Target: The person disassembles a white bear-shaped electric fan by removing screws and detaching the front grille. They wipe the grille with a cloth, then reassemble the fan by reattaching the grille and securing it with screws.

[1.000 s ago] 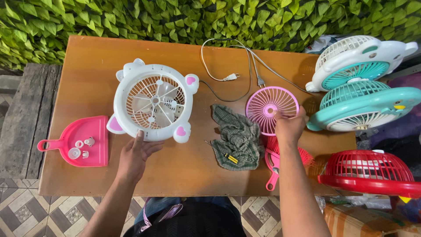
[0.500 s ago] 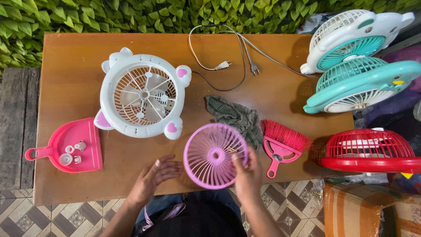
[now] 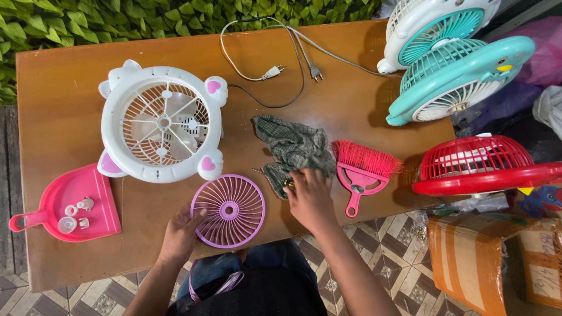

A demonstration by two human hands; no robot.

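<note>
A round pink fan grille [image 3: 229, 210] lies flat near the front edge of the wooden table [image 3: 64, 111]. My left hand [image 3: 181, 234] rests at its left rim, fingers touching it. My right hand [image 3: 311, 197] sits on the lower end of a crumpled grey-green checked cloth [image 3: 290, 146], fingers curled on it beside a small yellow item. A white fan body [image 3: 161, 123] with pink ears lies face up behind the grille, its blades exposed. A pink hand brush [image 3: 362, 167] lies just right of my right hand.
A pink dustpan [image 3: 70, 205] holding small white parts sits at the left. Two plug cords [image 3: 275, 70] trail at the back. A white and teal fan [image 3: 436, 29], a teal fan [image 3: 459, 76] and a red fan [image 3: 486, 167] stand on the right. Cardboard boxes [image 3: 492, 263] are below right.
The pink grille was carried from the right to the table's front and laid flat. My right hand has left it and moved onto the cloth; my left hand stays at its rim.
</note>
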